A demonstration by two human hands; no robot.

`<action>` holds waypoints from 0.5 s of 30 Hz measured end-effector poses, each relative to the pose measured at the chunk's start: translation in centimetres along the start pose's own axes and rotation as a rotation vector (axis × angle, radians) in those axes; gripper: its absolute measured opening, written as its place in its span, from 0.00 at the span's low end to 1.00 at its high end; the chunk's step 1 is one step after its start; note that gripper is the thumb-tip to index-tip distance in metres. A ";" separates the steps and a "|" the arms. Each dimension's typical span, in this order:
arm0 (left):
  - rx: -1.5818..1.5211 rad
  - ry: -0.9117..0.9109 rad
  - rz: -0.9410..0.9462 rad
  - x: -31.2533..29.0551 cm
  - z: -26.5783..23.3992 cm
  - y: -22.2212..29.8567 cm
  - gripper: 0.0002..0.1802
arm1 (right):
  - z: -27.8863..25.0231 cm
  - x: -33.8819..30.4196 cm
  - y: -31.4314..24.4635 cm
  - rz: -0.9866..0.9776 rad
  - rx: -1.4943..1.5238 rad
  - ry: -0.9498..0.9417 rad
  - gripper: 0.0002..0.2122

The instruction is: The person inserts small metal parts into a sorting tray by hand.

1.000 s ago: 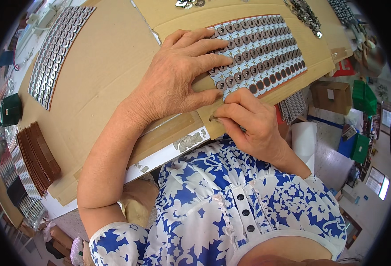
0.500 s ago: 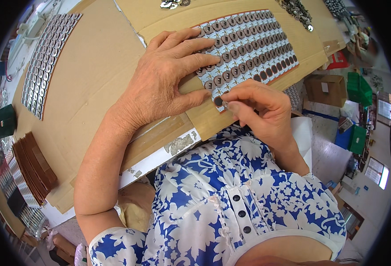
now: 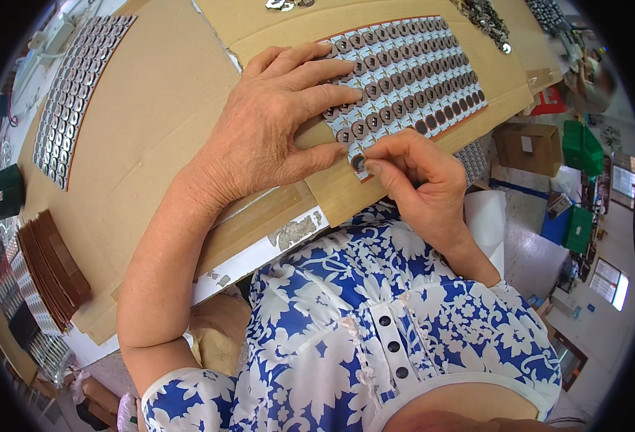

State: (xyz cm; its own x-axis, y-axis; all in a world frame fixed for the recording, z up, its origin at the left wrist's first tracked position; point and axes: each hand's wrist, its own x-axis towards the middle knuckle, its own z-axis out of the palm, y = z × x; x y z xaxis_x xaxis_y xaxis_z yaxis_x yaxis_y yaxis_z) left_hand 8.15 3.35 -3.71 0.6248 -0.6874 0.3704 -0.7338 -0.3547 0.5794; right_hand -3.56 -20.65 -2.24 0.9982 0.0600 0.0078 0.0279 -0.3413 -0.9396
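A sheet [image 3: 404,65] with rows of dark, rounded metal pieces on a light blue printed ground lies on the cardboard. My left hand [image 3: 278,119] rests on its left edge with the fingers spread flat, the thumb reaching toward the near left corner. At that corner my right hand [image 3: 422,169] has thumb and forefinger pinched together beside a dark round spot [image 3: 358,163]. Whatever sits between those fingertips is too small and too covered to name. Along the near edge runs a row of plain dark round spots [image 3: 449,113].
Loose metal pieces [image 3: 486,21] lie in a heap past the sheet's far right. Another sheet of shiny pieces [image 3: 79,93] is at the far left. A stack of brown boards [image 3: 54,270] stands by the left edge. Green bins [image 3: 582,147] and a cardboard box [image 3: 526,147] sit right.
My right fingertips have shifted slightly at the corner spot, which looks greyer than before. A silvery bit seen at the fingertips earlier no longer stands out. My left hand stays on the sheet.
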 end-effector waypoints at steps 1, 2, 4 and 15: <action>0.004 0.004 0.003 -0.1 0.0 0.0 0.32 | -0.2 0.2 -0.1 -0.029 -0.049 -0.038 0.08; 0.008 0.008 0.006 -0.2 -0.1 0.0 0.32 | -0.4 0.4 -0.3 -0.059 -0.098 -0.076 0.09; 0.010 -0.015 0.003 -0.2 -0.1 -0.1 0.35 | -0.7 0.9 -0.8 -0.122 -0.166 -0.104 0.09; 0.009 -0.019 -0.008 0.3 -0.1 0.4 0.36 | -1.2 1.7 -0.9 -0.154 -0.278 -0.147 0.07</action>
State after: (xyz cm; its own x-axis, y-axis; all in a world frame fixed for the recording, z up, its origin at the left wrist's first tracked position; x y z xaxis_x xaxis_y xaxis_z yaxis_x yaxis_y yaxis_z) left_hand 8.08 3.11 -3.32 0.6254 -0.6962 0.3523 -0.7314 -0.3658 0.5755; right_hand -1.81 -21.37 -1.01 0.9632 0.2583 0.0741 0.2116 -0.5590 -0.8017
